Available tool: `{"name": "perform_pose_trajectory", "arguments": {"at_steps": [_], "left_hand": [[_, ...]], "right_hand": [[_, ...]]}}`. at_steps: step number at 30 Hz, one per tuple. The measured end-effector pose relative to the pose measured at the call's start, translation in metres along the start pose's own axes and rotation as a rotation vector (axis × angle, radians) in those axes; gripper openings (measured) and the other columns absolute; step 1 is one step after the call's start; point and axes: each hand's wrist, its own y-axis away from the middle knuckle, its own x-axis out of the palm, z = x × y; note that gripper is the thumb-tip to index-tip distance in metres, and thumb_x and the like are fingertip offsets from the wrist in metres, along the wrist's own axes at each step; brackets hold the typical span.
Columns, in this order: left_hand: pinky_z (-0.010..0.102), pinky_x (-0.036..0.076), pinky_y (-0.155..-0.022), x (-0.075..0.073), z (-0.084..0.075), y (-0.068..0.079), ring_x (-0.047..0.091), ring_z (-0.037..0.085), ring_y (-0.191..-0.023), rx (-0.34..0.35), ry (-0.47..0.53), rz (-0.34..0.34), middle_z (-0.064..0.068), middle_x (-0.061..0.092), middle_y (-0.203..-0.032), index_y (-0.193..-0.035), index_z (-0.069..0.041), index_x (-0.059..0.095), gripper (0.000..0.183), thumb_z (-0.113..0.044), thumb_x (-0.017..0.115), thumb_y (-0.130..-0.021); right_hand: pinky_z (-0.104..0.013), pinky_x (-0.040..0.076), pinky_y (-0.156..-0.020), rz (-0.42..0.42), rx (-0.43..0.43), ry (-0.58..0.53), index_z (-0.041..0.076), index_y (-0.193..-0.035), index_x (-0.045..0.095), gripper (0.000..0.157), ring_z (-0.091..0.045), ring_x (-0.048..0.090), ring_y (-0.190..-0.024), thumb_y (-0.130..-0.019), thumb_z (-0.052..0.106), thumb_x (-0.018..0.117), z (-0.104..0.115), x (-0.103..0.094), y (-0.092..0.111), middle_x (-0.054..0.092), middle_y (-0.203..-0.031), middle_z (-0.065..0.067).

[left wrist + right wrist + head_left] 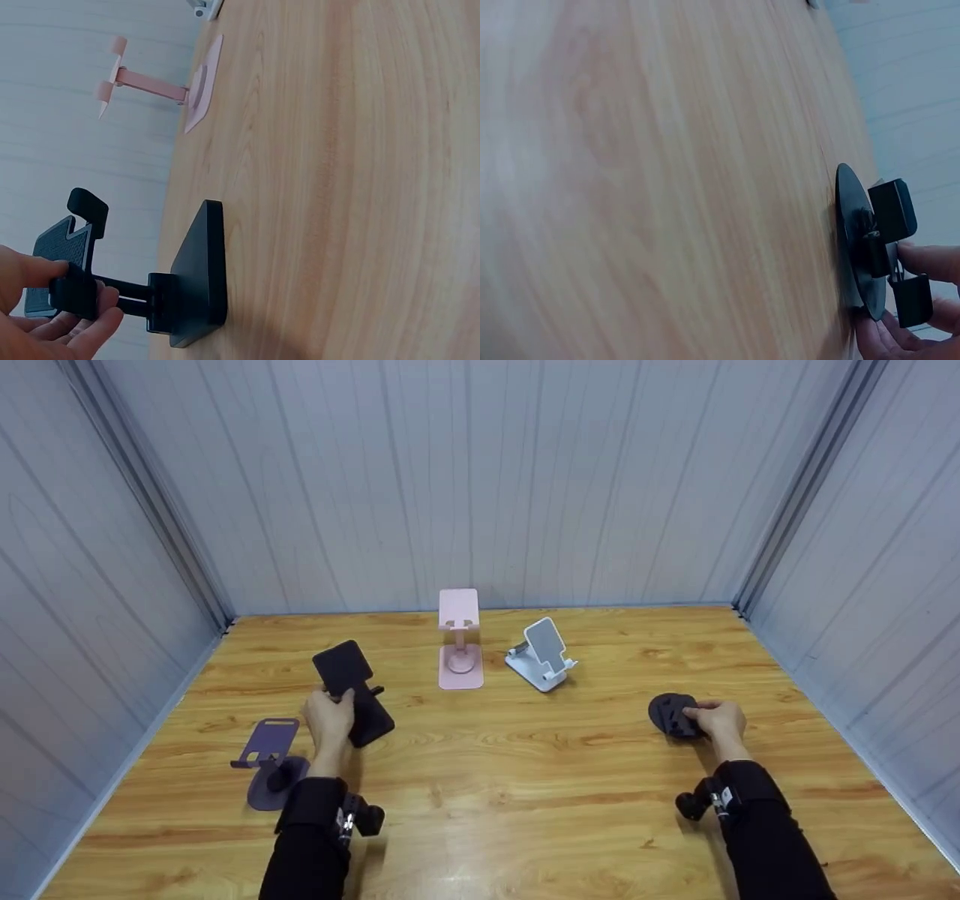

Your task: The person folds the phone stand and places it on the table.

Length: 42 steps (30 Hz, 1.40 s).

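Observation:
On the left, my left hand (pixel 330 721) pinches the holder plate of a black phone stand (pixel 371 720) near one of its lips. The left wrist view shows this stand's thick rectangular base (pixel 201 277) on the table and its arm raised. At the right, my right hand (pixel 720 718) grips a dark phone stand (pixel 667 714) with a round base, folded low. In the right wrist view, fingers reach the edge of the round base (pixel 851 225) while another finger lies by the holder. Just left of my left forearm stands a purple phone stand (pixel 271 739).
A pink phone stand (pixel 461 675) stands upright near the back middle of the wooden table (pixel 525 795). Beside it is a white phone stand (pixel 538 671) with a grey pad, turned at an angle. Pale panel walls (pixel 480 487) enclose the back and both sides.

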Motion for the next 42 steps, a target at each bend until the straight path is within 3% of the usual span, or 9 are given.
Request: {"name": "perform_pose_trajectory", "arguments": {"at_steps": [5,12,15,18,22,28,35,38,42], "left_hand": [[0.042,0.045,-0.080,0.000,0.000,-0.003,0.054,0.038,-0.093,-0.091,0.094,-0.010,0.030,0.056,-0.101,-0.114,0.014,0.051,0.035,-0.011,0.053,-0.088],[0.041,0.045,-0.080,-0.003,0.001,-0.008,0.054,0.036,-0.093,-0.180,0.170,-0.042,0.028,0.056,-0.103,-0.110,0.012,0.054,0.033,-0.015,0.048,-0.092],[0.038,0.046,-0.077,-0.004,0.001,-0.008,0.055,0.033,-0.091,-0.219,0.223,-0.046,0.026,0.057,-0.101,-0.110,0.010,0.056,0.032,-0.015,0.048,-0.092],[0.031,0.048,-0.070,-0.005,0.002,-0.008,0.056,0.029,-0.086,-0.241,0.249,-0.059,0.023,0.058,-0.099,-0.107,0.008,0.058,0.030,-0.015,0.050,-0.091],[0.022,0.047,-0.063,-0.005,0.001,-0.009,0.057,0.025,-0.084,-0.266,0.289,-0.054,0.021,0.059,-0.098,-0.105,0.008,0.059,0.028,-0.014,0.052,-0.090],[0.029,0.046,-0.073,-0.004,-0.013,-0.005,0.058,0.026,-0.088,-0.222,0.302,-0.040,0.024,0.059,-0.101,-0.108,0.010,0.057,0.031,-0.015,0.053,-0.089],[0.018,0.048,-0.060,0.004,-0.043,0.012,0.059,0.007,-0.062,-0.145,0.437,0.040,0.014,0.064,-0.081,-0.099,0.009,0.061,0.025,-0.012,0.057,-0.087],[0.019,0.048,-0.056,0.008,-0.055,0.022,0.057,0.006,-0.058,-0.093,0.487,0.076,0.006,0.062,-0.071,-0.093,0.010,0.061,0.021,-0.010,0.057,-0.086],[0.024,0.049,-0.053,0.014,-0.069,0.038,0.057,0.009,-0.057,-0.023,0.523,0.121,0.006,0.061,-0.065,-0.087,0.010,0.063,0.018,-0.007,0.058,-0.086]], "right_hand": [[-0.044,0.042,-0.083,-0.025,-0.015,0.071,-0.006,-0.107,0.059,0.033,-0.040,0.049,-0.098,-0.083,0.016,0.060,-0.001,-0.001,0.000,0.053,-0.112,-0.025],[-0.045,0.041,-0.085,-0.005,-0.016,0.022,-0.005,-0.109,0.058,0.033,-0.039,0.046,-0.102,-0.084,0.016,0.059,0.002,-0.001,-0.001,0.050,-0.116,-0.025],[-0.041,0.045,-0.078,-0.004,-0.020,-0.003,-0.005,-0.111,0.057,0.033,-0.038,0.049,-0.097,-0.085,0.016,0.058,0.003,-0.001,-0.001,0.051,-0.114,-0.025],[-0.033,0.047,-0.063,0.004,-0.017,-0.030,-0.003,-0.112,0.057,0.034,-0.030,0.054,-0.082,-0.085,0.018,0.057,0.005,-0.002,-0.001,0.053,-0.110,-0.023],[-0.029,0.045,-0.060,0.019,-0.004,-0.061,-0.001,-0.113,0.056,0.033,-0.023,0.054,-0.078,-0.087,0.020,0.054,0.008,-0.003,-0.001,0.053,-0.111,-0.021],[-0.037,0.044,-0.075,0.008,-0.099,-0.031,-0.003,-0.115,0.054,0.038,-0.034,0.051,-0.096,-0.088,0.024,0.050,0.018,-0.006,0.006,0.051,-0.116,-0.023],[-0.043,0.038,-0.088,0.017,-0.167,-0.126,-0.002,-0.119,0.051,0.038,-0.035,0.044,-0.107,-0.091,0.024,0.048,0.027,-0.006,0.017,0.048,-0.119,-0.023],[-0.042,0.037,-0.090,0.027,-0.200,-0.170,-0.003,-0.119,0.051,0.039,-0.034,0.043,-0.109,-0.090,0.024,0.049,0.036,-0.003,0.024,0.048,-0.119,-0.022],[-0.039,0.039,-0.087,0.053,-0.263,-0.226,-0.004,-0.118,0.051,0.039,-0.031,0.045,-0.106,-0.089,0.023,0.052,0.048,0.006,0.038,0.050,-0.114,-0.020]]}}
